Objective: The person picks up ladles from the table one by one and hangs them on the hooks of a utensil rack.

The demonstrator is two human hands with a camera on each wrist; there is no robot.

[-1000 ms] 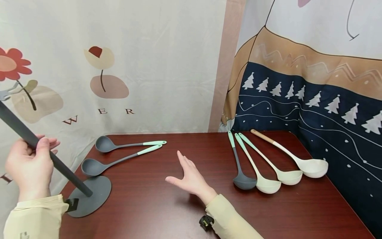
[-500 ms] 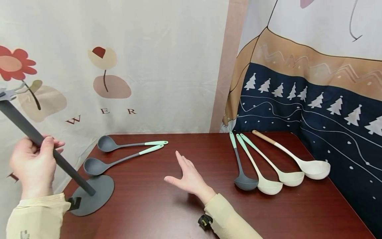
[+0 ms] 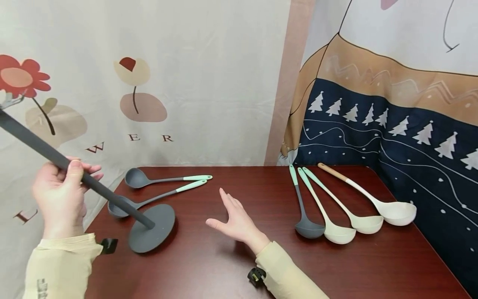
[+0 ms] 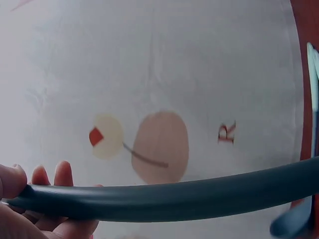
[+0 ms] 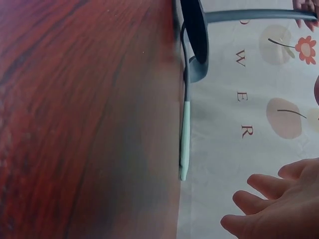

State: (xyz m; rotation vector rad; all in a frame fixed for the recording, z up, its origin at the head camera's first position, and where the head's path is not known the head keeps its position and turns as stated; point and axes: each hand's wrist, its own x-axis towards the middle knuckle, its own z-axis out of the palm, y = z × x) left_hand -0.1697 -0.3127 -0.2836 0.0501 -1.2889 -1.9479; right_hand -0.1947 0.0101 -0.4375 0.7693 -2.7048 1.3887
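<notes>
My left hand (image 3: 61, 197) grips the dark grey pole of a stand (image 3: 102, 189), fingers behind it and thumb in front. The pole leans up to the left, and pale hooks (image 3: 13, 101) show at its upper end. Its round flat base (image 3: 162, 226) is tilted over the left of the table, with a shadow under its right edge. In the left wrist view the pole (image 4: 174, 203) runs across the bottom. My right hand (image 3: 239, 220) hovers palm-sideways over the table's middle, fingers straight and thumb spread, holding nothing.
Two grey ladles with mint handles, the far one (image 3: 136, 178) and the near one (image 3: 119, 207), lie behind the base. At right lie a grey ladle (image 3: 310, 229), two cream ladles (image 3: 340, 234) (image 3: 367, 224) and a white ladle with wood-coloured handle end (image 3: 397, 213). Curtains hang behind the table (image 3: 209, 265).
My left hand has carried the stand rightward; its base has risen and tilted, now overlapping the near left ladle's bowl. My right hand has stayed almost in place.
</notes>
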